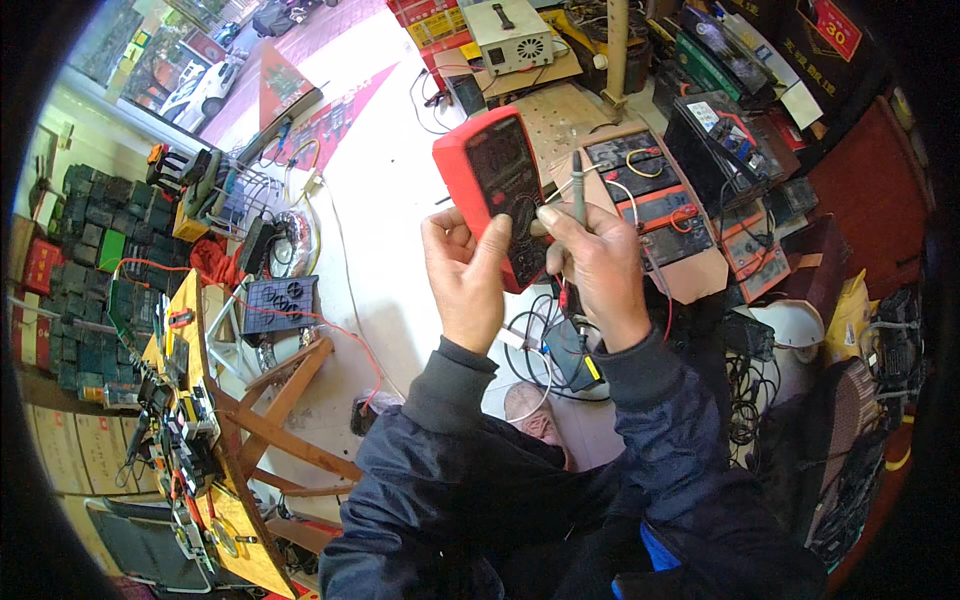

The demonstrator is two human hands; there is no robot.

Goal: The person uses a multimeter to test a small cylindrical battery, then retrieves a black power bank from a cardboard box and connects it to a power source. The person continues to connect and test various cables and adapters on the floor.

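Observation:
My left hand [466, 285] is closed round a red-cased multimeter [449, 165], its thumb lying on the front near the dial. The meter stands tilted in front of me, its dark face turned to the right. Close against its right edge is my right hand [608, 272], gripping a dark test probe [578, 185] that points up. The thumb and forefinger of that hand reach to the edge of the meter by the dial. Fingers hide part of the dial and the lower part of the probe.
Several batteries with leads [655, 215] lie on cardboard at the right. A pale boxy power unit [508, 42] stands at the back. A black adapter [572, 352] with coiled cables sits by my shoe [535, 408]. A tool-covered wooden bench [245, 530] is at left, near stacked dark batteries [90, 235].

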